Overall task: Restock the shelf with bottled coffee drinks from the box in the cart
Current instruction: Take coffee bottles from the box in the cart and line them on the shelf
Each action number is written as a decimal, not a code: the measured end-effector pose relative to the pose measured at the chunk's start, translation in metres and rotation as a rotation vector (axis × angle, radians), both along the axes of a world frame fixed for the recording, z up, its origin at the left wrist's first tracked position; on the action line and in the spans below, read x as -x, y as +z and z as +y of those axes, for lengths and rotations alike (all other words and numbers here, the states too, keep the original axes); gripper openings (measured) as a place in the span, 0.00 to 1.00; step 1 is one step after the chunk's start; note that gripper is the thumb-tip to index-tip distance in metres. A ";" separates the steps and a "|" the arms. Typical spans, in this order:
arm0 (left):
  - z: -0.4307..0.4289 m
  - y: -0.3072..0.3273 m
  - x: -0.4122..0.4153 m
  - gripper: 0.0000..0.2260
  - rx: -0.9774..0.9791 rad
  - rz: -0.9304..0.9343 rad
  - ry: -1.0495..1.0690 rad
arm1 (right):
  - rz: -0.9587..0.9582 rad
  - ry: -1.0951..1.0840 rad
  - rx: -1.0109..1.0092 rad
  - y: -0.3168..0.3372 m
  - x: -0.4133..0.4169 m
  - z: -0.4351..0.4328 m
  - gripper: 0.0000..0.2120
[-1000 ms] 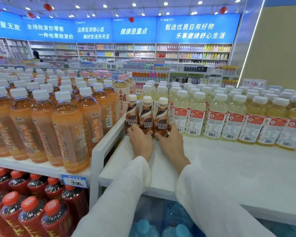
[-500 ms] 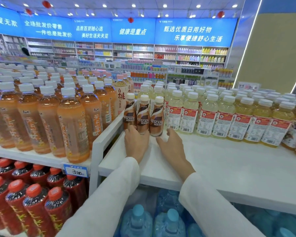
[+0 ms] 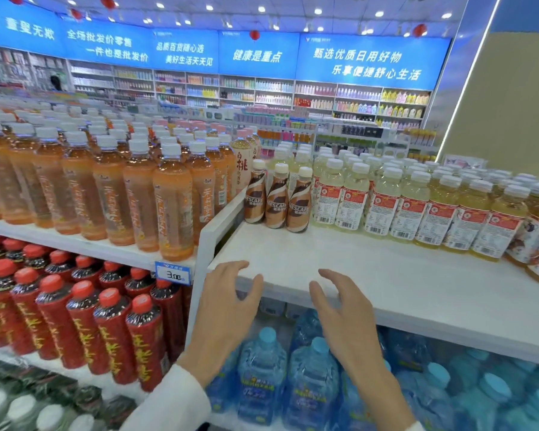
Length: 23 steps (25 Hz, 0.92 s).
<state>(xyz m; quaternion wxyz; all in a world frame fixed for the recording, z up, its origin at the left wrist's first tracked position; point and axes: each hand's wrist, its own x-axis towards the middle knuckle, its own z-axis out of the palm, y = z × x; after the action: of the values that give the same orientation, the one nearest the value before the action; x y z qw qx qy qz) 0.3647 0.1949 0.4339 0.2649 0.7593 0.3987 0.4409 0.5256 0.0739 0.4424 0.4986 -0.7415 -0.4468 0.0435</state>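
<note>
Left hand point(image 3: 227, 306), right hand point(image 3: 346, 315) empty; coffee bottles point(image 3: 276, 200) upright.

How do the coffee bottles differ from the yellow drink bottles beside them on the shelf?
The coffee bottles are wrapped in opaque brown and cream; the yellow drink bottles are see-through with red-and-white labels. Three coffee bottles form one row; the yellow drink bottles stand several rows deep. Both stand upright on the shelf.

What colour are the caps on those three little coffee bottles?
Cream-white caps top the coffee bottles; the head view shows them best.
</note>
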 end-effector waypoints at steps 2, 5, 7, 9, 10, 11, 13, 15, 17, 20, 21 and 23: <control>-0.020 -0.014 0.029 0.16 -0.014 -0.002 0.004 | 0.028 0.039 -0.019 -0.014 0.028 -0.020 0.15; -0.043 -0.042 0.069 0.15 0.006 0.019 0.028 | 0.039 0.085 -0.018 -0.042 0.065 -0.040 0.15; -0.058 -0.066 0.095 0.14 0.051 0.043 0.059 | 0.080 0.121 0.001 -0.066 0.086 -0.047 0.15; -0.073 -0.094 0.122 0.13 0.095 0.056 0.114 | 0.115 0.159 0.060 -0.091 0.104 -0.052 0.13; -0.079 -0.109 0.136 0.13 0.123 0.070 0.152 | 0.122 0.180 0.099 -0.105 0.113 -0.053 0.14; -0.086 -0.125 0.151 0.13 0.175 0.094 0.190 | 0.133 0.211 0.156 -0.121 0.123 -0.054 0.14; -0.103 -0.157 0.182 0.15 0.299 0.163 0.241 | 0.168 0.275 0.306 -0.153 0.142 -0.054 0.18; -0.124 -0.189 0.211 0.18 0.416 0.229 0.323 | 0.194 0.354 0.473 -0.182 0.161 -0.052 0.22; -0.150 -0.217 0.241 0.18 0.502 0.232 0.448 | 0.229 0.451 0.610 -0.208 0.183 -0.049 0.23; -0.189 -0.252 0.279 0.14 0.597 0.207 0.587 | 0.203 0.573 0.725 -0.237 0.213 -0.050 0.24; -0.201 -0.262 0.293 0.14 0.633 0.198 0.639 | 0.177 0.620 0.762 -0.245 0.225 -0.049 0.24; -0.221 -0.277 0.313 0.15 0.714 0.175 0.729 | 0.118 0.717 0.855 -0.259 0.246 -0.047 0.25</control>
<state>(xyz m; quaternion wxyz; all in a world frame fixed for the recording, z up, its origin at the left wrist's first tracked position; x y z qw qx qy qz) 0.0513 -0.0257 0.1564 0.3024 0.4671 0.7838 0.2758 0.2796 0.0267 0.1837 0.1316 -0.6758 -0.5848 0.4289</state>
